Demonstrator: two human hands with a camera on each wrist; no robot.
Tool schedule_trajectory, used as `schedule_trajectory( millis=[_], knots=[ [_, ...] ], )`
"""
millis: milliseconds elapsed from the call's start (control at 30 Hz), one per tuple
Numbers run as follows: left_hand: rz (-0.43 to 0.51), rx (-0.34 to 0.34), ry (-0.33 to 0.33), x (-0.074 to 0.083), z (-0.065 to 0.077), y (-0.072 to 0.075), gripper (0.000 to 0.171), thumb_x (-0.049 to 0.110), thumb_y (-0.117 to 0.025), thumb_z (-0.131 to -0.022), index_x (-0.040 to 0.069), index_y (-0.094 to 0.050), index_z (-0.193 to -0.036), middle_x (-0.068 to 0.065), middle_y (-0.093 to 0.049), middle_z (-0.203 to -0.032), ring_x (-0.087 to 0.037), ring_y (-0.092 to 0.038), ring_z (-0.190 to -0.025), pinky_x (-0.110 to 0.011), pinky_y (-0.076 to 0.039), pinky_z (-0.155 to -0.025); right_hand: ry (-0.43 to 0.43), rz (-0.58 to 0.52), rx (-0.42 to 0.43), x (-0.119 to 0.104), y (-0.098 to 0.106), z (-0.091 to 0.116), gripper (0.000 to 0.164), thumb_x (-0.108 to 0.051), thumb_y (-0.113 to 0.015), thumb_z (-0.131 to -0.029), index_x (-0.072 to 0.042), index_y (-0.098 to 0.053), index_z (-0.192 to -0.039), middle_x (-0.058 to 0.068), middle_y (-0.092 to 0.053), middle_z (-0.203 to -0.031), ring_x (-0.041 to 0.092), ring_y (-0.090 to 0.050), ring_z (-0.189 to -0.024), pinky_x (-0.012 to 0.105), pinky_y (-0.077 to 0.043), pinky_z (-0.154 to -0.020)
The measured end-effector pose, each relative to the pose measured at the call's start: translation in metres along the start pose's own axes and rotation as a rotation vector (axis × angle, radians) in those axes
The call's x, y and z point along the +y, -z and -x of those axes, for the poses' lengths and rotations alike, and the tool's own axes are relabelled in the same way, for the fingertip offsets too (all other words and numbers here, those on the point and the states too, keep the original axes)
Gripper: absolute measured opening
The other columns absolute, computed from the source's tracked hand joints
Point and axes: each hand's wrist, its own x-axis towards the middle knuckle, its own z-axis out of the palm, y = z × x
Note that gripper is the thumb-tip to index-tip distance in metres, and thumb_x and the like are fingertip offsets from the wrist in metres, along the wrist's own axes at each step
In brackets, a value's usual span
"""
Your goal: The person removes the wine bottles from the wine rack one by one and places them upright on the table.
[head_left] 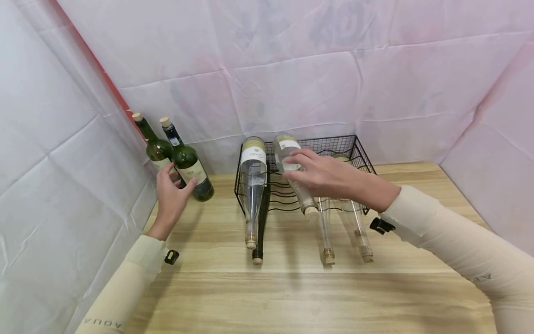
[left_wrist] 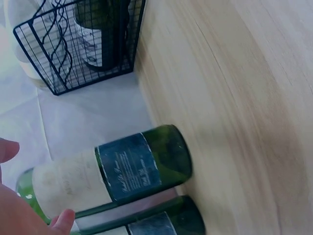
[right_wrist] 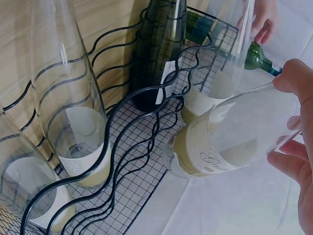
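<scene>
My right hand [head_left: 329,174] grips a clear corked wine bottle [head_left: 288,144] around its body and holds it tilted over the wire rack [head_left: 365,155], cork toward me. In the right wrist view, thumb and fingers lie on opposite sides of the glass, and its base with a cream-and-gold label [right_wrist: 205,152] overlaps the rack's upper wavy wires. My left hand [head_left: 170,195] is at the nearer green wine bottle [head_left: 183,157], thumb and fingers spread about its label. Just behind that one stands a second green bottle [head_left: 157,149], also corked and upright.
Another clear bottle [head_left: 253,174] lies high on the rack's left, above a dark bottle [head_left: 257,254]. Two clear bottles, one with its neck [head_left: 327,232] showing, lie lower on the right, corks forward over the wooden table [head_left: 267,301]. White cloth walls [head_left: 292,97] enclose the table.
</scene>
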Motion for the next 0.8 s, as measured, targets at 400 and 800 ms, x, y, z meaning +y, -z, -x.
schedule_trajectory(
  millis=[400,800],
  knots=[
    [0.045,0.078,-0.246,0.031,0.001,-0.008,0.068,0.028,-0.074,-0.081,0.002,-0.042,-0.135,-0.013,-0.041,-0.130,-0.027,-0.043,-0.114,-0.046,-0.043,-0.097,-0.078,-0.153,0.082,0.006,0.017,-0.004,0.068,0.024,-0.053,-0.061,-0.008,-0.058,-0.121,0.020,-0.056,-0.122,0.031,-0.051,-0.112,0.031,-0.055,-0.076],
    [0.124,-0.018,-0.381,0.054,-0.003,-0.021,0.072,0.022,-0.079,-0.076,0.010,-0.043,-0.137,-0.007,-0.039,-0.138,-0.026,-0.043,-0.119,-0.041,-0.043,-0.099,-0.165,-0.256,0.156,0.012,0.031,-0.007,0.047,-0.017,-0.072,-0.079,-0.013,-0.058,-0.123,0.012,-0.058,-0.125,0.021,-0.053,-0.109,0.038,-0.051,-0.089]
  ],
)
